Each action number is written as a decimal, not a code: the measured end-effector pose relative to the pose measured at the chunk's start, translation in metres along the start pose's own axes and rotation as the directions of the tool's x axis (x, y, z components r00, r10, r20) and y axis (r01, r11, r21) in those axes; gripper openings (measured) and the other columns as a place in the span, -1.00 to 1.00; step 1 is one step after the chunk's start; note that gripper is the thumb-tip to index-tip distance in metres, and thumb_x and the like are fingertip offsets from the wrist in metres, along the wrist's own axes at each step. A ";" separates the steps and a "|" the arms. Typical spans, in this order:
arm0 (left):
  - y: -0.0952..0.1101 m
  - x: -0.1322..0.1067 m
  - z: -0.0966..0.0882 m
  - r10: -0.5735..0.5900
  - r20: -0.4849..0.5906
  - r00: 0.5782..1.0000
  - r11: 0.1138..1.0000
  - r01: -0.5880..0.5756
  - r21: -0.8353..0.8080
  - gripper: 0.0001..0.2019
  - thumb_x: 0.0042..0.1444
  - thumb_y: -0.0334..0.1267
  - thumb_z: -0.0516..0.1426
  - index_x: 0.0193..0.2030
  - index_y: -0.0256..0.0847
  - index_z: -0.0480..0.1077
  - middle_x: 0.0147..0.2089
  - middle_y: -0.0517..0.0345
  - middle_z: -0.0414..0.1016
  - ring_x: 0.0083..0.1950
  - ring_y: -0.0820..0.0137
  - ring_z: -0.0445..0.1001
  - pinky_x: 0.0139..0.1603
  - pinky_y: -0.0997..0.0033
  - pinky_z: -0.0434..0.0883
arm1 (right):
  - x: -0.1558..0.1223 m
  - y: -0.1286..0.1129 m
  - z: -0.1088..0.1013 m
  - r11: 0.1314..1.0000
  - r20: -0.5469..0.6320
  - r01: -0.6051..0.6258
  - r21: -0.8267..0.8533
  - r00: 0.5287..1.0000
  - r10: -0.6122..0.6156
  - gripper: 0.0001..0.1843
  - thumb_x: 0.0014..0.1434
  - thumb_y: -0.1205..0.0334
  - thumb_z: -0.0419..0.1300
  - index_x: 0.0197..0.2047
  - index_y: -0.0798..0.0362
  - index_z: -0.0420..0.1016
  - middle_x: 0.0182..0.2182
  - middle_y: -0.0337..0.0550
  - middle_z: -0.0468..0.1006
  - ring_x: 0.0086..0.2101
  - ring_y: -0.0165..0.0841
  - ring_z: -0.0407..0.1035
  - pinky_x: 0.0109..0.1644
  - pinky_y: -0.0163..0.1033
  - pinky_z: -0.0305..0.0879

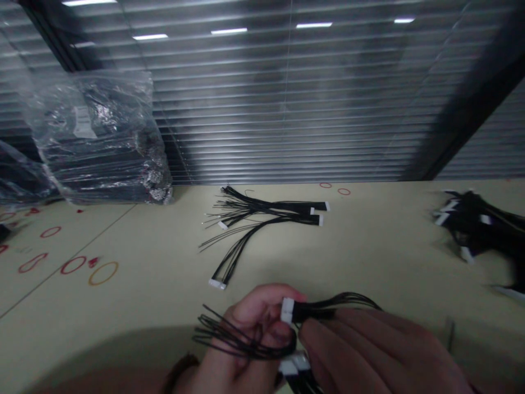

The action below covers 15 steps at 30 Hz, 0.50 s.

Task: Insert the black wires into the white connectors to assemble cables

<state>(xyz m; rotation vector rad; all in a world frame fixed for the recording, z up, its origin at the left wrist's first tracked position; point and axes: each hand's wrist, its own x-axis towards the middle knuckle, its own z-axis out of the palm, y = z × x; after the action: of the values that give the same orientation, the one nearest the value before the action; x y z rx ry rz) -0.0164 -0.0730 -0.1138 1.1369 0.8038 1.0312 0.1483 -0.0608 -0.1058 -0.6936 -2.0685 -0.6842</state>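
Note:
My left hand [250,339] is closed around a wire harness of thin black wires [233,339], whose loose ends fan out to the left. Between the two hands shows a white connector [287,310] with black wires running right from it. Lower down, close to my right fingers, is another white connector [294,363] with wires leading down. My right hand [369,350] lies over the black wires, its fingers bent against the harness and partly hiding it. Ahead on the table lie several black wire harnesses [266,210] with white connectors at their ends.
A clear plastic bag [102,142] packed with dark wires stands at the back left. More black harnesses [488,224] are heaped at the right. Red rubber bands [74,265] and a yellow one [103,273] lie on the table [164,241]. Window blinds [287,109] rise behind.

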 end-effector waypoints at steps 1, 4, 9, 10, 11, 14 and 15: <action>-0.001 0.001 0.000 -0.020 -0.031 0.999 0.999 0.020 0.025 -0.80 0.20 -0.07 0.11 -0.13 -0.06 0.46 -0.34 0.16 0.42 -0.36 0.44 0.34 -0.33 0.57 0.37 | 0.001 0.001 -0.001 0.999 0.048 -0.008 0.044 0.999 0.006 -0.78 0.22 0.47 -0.05 -0.35 0.12 0.37 -0.57 -0.23 0.45 -0.55 -0.41 0.33 -0.49 -0.24 0.22; -0.003 0.006 0.001 -0.030 -0.094 0.995 0.999 0.032 0.025 -0.84 0.19 -0.14 0.14 -0.13 -0.07 0.45 -0.30 0.18 0.44 -0.33 0.46 0.36 -0.33 0.62 0.35 | 0.002 0.005 -0.003 0.977 0.243 -0.107 0.185 0.968 0.060 -0.70 0.32 0.43 -0.18 -0.31 0.10 0.32 -0.54 -0.26 0.45 -0.54 -0.40 0.32 -0.46 -0.22 0.22; -0.002 0.017 0.003 -0.067 -0.093 0.993 0.997 0.062 -0.047 -0.82 0.09 -0.21 0.21 -0.16 -0.16 0.41 -0.27 0.17 0.45 -0.26 0.43 0.40 -0.23 0.55 0.37 | 0.000 0.014 -0.002 0.969 0.355 -0.096 0.229 0.935 0.009 -0.78 0.31 0.41 -0.13 -0.30 0.10 0.28 -0.51 -0.24 0.41 -0.51 -0.38 0.30 -0.47 -0.23 0.20; -0.001 0.019 0.003 -0.111 -0.087 0.990 0.993 0.107 -0.044 -0.83 0.10 -0.20 0.20 -0.17 -0.17 0.40 -0.30 0.18 0.43 -0.29 0.44 0.39 -0.26 0.55 0.37 | 0.001 0.015 -0.002 0.970 0.362 -0.059 0.235 0.932 -0.031 -0.77 0.31 0.42 -0.14 -0.28 0.12 0.29 -0.51 -0.23 0.40 -0.52 -0.37 0.30 -0.48 -0.23 0.20; 0.000 0.020 0.002 -0.152 -0.094 0.984 0.988 0.150 -0.030 -0.84 0.12 -0.18 0.18 -0.19 -0.16 0.39 -0.32 0.20 0.41 -0.33 0.46 0.38 -0.30 0.57 0.36 | 0.001 0.017 -0.002 0.970 0.369 -0.031 0.241 0.927 -0.062 -0.75 0.31 0.42 -0.16 -0.26 0.14 0.31 -0.51 -0.21 0.41 -0.52 -0.37 0.29 -0.49 -0.23 0.20; 0.003 0.021 0.001 -0.165 -0.086 0.983 0.983 0.172 0.072 -0.87 0.17 -0.18 0.12 -0.31 -0.17 0.41 -0.38 0.22 0.38 -0.37 0.46 0.31 -0.35 0.58 0.34 | 0.004 0.018 -0.002 0.961 0.403 -0.005 0.278 0.908 -0.112 -0.68 0.33 0.41 -0.23 -0.23 0.18 0.33 -0.50 -0.18 0.41 -0.52 -0.37 0.28 -0.50 -0.23 0.20; 0.004 0.021 0.001 -0.129 -0.067 0.989 0.985 0.136 0.108 -0.84 0.18 -0.18 0.10 -0.34 -0.18 0.42 -0.38 0.21 0.38 -0.36 0.45 0.30 -0.33 0.56 0.34 | 0.005 0.018 -0.002 0.959 0.411 -0.006 0.284 0.904 -0.116 -0.68 0.33 0.41 -0.23 -0.22 0.18 0.33 -0.49 -0.18 0.42 -0.51 -0.37 0.29 -0.49 -0.23 0.21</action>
<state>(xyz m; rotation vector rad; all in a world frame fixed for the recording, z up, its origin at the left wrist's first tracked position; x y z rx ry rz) -0.0092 -0.0531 -0.1102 1.1353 0.9829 0.9218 0.1593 -0.0480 -0.0967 -0.6630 -2.5305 -0.2691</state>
